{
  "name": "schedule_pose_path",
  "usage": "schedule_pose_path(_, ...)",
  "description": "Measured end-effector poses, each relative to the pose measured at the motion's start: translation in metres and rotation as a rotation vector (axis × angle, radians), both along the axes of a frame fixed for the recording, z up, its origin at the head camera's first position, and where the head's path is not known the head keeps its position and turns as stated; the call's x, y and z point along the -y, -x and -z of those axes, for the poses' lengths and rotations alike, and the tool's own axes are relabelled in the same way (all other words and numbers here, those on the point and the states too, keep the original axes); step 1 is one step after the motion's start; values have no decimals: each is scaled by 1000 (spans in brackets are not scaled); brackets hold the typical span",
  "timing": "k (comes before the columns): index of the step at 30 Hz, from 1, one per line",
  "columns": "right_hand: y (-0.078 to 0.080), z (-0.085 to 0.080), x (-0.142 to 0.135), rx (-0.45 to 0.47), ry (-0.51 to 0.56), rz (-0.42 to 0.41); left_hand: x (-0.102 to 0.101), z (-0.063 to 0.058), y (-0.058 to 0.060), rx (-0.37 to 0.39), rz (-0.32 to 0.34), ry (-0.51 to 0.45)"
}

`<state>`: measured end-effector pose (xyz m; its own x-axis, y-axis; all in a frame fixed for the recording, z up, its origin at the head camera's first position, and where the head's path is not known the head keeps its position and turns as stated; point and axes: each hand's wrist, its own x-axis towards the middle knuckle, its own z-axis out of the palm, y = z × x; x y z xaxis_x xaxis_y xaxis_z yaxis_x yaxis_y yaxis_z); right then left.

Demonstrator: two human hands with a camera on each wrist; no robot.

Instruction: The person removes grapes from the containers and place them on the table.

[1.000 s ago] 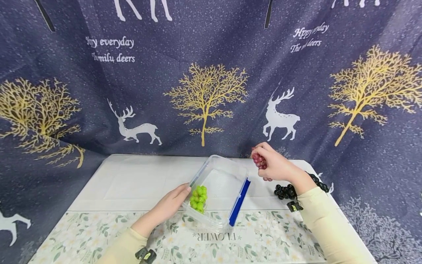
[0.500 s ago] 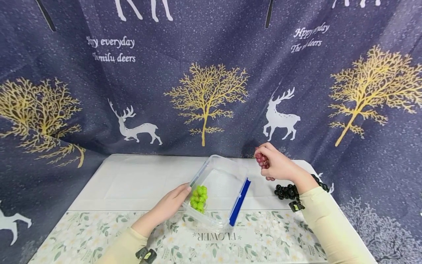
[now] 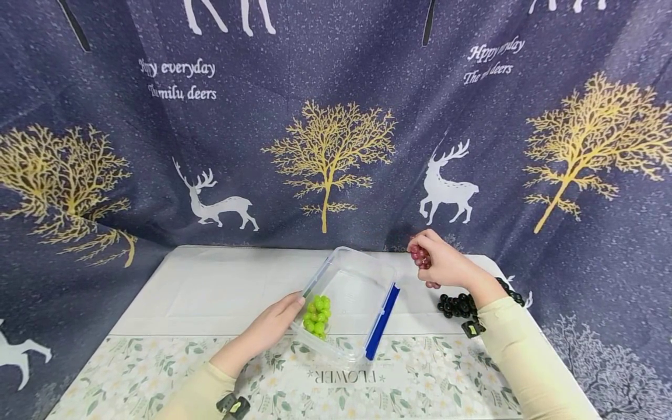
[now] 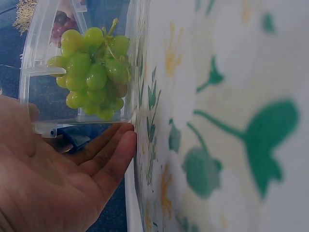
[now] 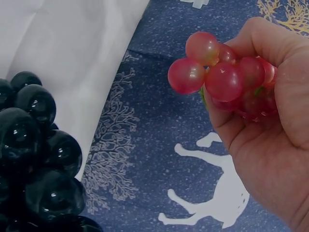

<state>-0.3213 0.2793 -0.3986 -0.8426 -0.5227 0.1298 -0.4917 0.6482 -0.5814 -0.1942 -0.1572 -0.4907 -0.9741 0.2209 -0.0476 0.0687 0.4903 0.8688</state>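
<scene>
A clear plastic food container (image 3: 357, 291) stands on the table with a bunch of green grapes (image 3: 317, 315) in its near left part. My left hand (image 3: 275, 318) holds the container's left side, thumb at the rim and fairly straight fingers (image 4: 113, 164) along the outer wall by a blue clip (image 4: 75, 137). To the right of the container, my right hand (image 3: 443, 262) grips a bunch of red grapes (image 5: 224, 79), raised above the table's far edge. Part of that bunch is hidden in the palm. Black grapes (image 3: 455, 305) lie beneath and beside the right forearm.
A long blue clip flap (image 3: 382, 322) sticks out along the container's right side. White cloth covers the table (image 3: 210, 286), with a floral mat (image 3: 157, 367) across its near part. A dark blue curtain (image 3: 336, 70) printed with deer and trees hangs right behind.
My right hand has drifted slightly to the right with the red grapes, slowing in the last half second. The left hand, container and green grapes have stayed in place.
</scene>
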Motion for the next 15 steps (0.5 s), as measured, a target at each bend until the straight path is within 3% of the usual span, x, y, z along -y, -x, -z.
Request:
schedule_pose_path(6, 3, 4, -3, -42, -32, 9, 0, 0, 0, 4, 1, -3)
schedule_pose_path(15, 12, 15, -10, -30, -60, 22, 0, -2, -2, 10, 3, -10)
